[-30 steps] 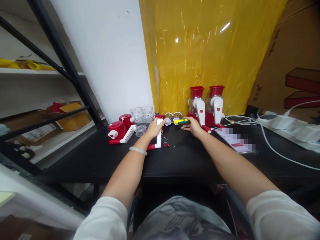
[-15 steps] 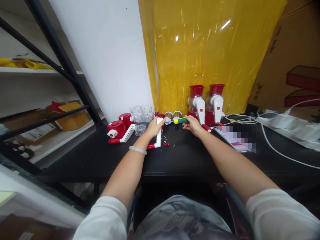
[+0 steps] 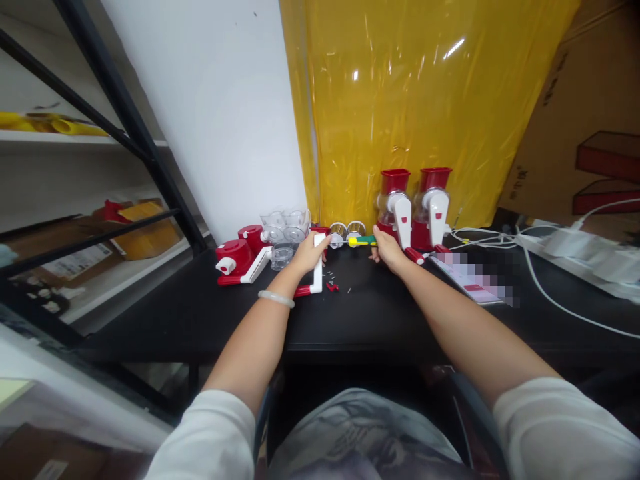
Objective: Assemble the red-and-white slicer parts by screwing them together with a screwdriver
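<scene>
My left hand is closed around the upper end of a white crank handle with a red grip, holding it upright over the black table. In my right hand is a screwdriver with a green and yellow handle, lying level. Its shaft points left to the top of the crank handle by my left fingers; whether the tip sits in a screw is too small to tell. Below my left hand lie several small screws and a small red plastic piece.
Two assembled red and white rotary graters stand at the back. Metal grater drums are left of them. Red bases, another crank handle and clear plastic housings sit at left. A power strip with white cables lies right.
The screwdriver's handle has turned, showing more yellow on top, and my right fingers have shifted on it. My left hand and the crank handle stay nearly in place.
</scene>
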The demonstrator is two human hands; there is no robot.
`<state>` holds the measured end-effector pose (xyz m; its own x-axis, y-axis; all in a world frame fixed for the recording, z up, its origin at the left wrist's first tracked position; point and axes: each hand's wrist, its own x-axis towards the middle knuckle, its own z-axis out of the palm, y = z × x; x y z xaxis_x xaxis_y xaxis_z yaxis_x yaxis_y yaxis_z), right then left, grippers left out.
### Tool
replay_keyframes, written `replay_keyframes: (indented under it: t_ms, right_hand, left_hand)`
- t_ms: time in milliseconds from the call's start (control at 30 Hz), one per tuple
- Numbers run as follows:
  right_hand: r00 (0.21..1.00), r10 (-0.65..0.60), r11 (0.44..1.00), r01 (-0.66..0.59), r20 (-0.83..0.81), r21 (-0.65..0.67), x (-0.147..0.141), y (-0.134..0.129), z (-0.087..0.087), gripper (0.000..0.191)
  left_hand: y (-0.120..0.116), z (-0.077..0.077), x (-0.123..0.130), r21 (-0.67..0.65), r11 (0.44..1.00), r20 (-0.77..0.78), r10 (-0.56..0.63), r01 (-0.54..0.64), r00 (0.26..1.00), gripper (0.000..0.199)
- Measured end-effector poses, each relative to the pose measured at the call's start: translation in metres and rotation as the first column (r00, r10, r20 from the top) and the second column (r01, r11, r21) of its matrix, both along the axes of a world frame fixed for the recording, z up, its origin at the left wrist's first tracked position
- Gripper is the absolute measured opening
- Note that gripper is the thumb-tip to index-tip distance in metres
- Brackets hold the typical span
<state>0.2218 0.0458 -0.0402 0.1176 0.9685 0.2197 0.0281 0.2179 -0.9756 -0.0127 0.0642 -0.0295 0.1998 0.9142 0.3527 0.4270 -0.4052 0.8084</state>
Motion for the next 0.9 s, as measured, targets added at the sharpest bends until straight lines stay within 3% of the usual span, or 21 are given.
replay_keyframes:
  t_ms: [133, 233, 700, 900]
  right_hand:
    - [0.979, 0.049, 0.990, -0.074, -0.197, -0.122, -0.0019, 0.0005, 0.0046, 0.024]
    - [0.958, 0.062, 0.990, -0.095, -0.279, -0.105, -0.0024, 0.0001, 0.0060, 0.019]
    - [0.972, 0.080, 0.994, -0.094, -0.221, -0.056, -0.0007, 0.0018, 0.0021, 0.009]
    - [0.968, 0.112, 0.992, -0.123, -0.225, -0.035, 0.0009, 0.0030, -0.0003, 0.018]
  left_hand:
    - [0.0001, 0.0001, -0.0001, -0.012, 1.000, 0.013, -0.004, 0.004, 1.000, 0.046]
    - [-0.0008, 0.0002, -0.0002, -0.003, 1.000, 0.004, -0.005, 0.005, 1.000, 0.045]
    - [0.0022, -0.0024, -0.0012, 0.005, 1.000, -0.013, -0.009, 0.009, 1.000, 0.047]
    - [0.0003, -0.0006, -0.0015, -0.003, 1.000, -0.027, 0.027, -0.027, 0.999, 0.047]
